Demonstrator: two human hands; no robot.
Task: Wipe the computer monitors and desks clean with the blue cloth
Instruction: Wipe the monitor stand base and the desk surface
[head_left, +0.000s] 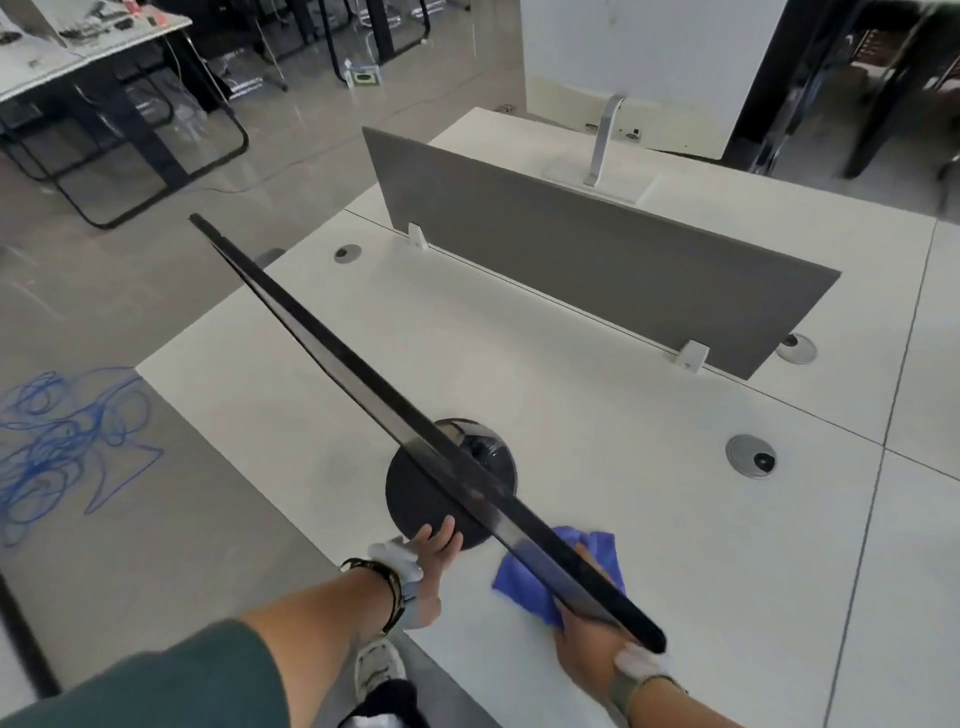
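As left hand (429, 564) lies flat on base (415, 499) | right hand (582, 644) on cloth (602, 552), fingers hidden

Left grip (427, 570) reaches forward, fingers straight; right grip (582, 649) lies flat, palm down.

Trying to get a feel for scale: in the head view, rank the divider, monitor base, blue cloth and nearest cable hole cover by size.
1. divider.
2. base and cloth: unsure, since the monitor hides part of each.
3. hole cover, plainly smallest.
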